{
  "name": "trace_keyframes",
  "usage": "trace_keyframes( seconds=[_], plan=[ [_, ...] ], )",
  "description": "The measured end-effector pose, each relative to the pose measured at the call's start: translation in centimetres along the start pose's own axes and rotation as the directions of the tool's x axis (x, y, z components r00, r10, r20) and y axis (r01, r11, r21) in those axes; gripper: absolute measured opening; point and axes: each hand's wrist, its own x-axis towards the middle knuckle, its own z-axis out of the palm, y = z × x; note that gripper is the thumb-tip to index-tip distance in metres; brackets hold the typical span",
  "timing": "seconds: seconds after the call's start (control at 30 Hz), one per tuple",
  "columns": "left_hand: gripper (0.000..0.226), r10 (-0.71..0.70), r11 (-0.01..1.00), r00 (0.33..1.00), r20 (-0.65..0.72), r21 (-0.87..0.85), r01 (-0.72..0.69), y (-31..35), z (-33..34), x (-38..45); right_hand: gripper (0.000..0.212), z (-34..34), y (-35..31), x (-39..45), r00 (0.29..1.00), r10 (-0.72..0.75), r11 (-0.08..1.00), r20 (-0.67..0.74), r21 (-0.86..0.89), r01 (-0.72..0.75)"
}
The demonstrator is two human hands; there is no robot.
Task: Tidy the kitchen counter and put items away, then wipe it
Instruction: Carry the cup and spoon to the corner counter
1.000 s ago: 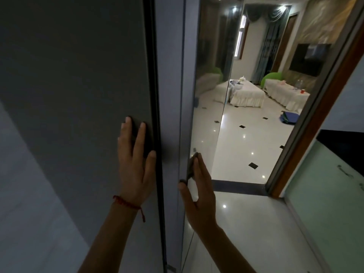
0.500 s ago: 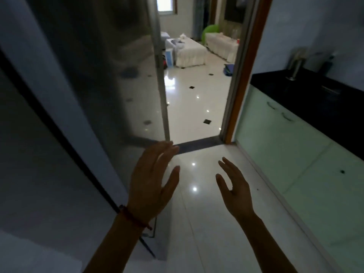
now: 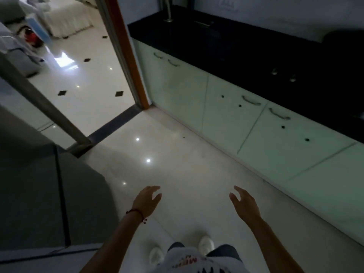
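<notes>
Left hand and right hand both empty, fingers loosely spread, over floor. Black counter along right wall, well apart from hands. Room very dark: items near counter far edge hard to see, risk of knocking faucet.

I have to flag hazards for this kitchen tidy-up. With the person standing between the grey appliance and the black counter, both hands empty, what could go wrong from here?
1. The glossy floor mirrors the lights, so it may be slippery underfoot.
2. The black counter is very dark; small things on it are hard to see and could be knocked.
3. The left hand and right hand hang open in mid-air, with the grey appliance close at the left, an easy bump when turning.
</notes>
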Motion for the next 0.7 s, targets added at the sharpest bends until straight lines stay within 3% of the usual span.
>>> trace_keyframes(
  seconds=[0.17, 0.3, 0.43, 0.7],
  plan=[
    [0.033, -0.029, 1.0, 0.987, 0.161, -0.005, 0.03, 7.3, 5.0, 3.1, 0.044, -3.9, 10.2, -1.0, 0.962, 0.271, 0.957, -0.021, 0.11, -0.267],
    [0.031, 0.02, 0.994, 0.964, 0.265, 0.1, -0.048, 12.9, 7.4, 6.5, 0.043, -5.1, 15.6, -2.9, 0.891, 0.45, 0.868, -0.058, 0.263, -0.421],
    [0.014, 0.032, 0.986, 0.93, 0.366, 0.14, -0.089, 16.8, 9.6, 9.5, 0.042, -5.5, 18.7, -4.3, 0.814, 0.575, 0.771, -0.085, 0.388, -0.504],
    [0.016, 0.152, 0.914, 0.791, 0.592, 0.221, -0.341, 29.6, 16.3, 16.7, 0.041, -7.8, 23.0, -4.1, 0.579, 0.803, 0.518, -0.143, 0.649, -0.558]
  ],
)
